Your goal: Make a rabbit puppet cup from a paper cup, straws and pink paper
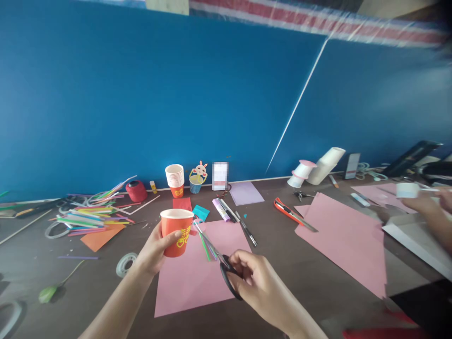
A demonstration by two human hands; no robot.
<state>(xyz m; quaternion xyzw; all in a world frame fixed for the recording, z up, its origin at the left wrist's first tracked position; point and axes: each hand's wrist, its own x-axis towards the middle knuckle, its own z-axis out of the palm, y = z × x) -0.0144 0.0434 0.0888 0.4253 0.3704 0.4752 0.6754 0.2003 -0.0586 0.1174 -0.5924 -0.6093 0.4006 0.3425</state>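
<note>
My left hand (154, 249) is wrapped round a red paper cup (175, 233) with yellow print, held upright above the table. My right hand (254, 280) grips black-handled scissors (219, 262) through the finger loops. Their blades point up and left toward the cup's rim and are slightly parted. Both hands hover over a pink paper sheet (197, 273) lying on the brown table (282, 263).
A pile of coloured straws (92, 214) lies at the left, with tape rolls (125, 264) near it. A stack of red cups (175, 179), a red box cutter (291, 213), pens (233, 214) and a large pink sheet (342, 240) lie further off. Another person's hands (423, 202) work at the right.
</note>
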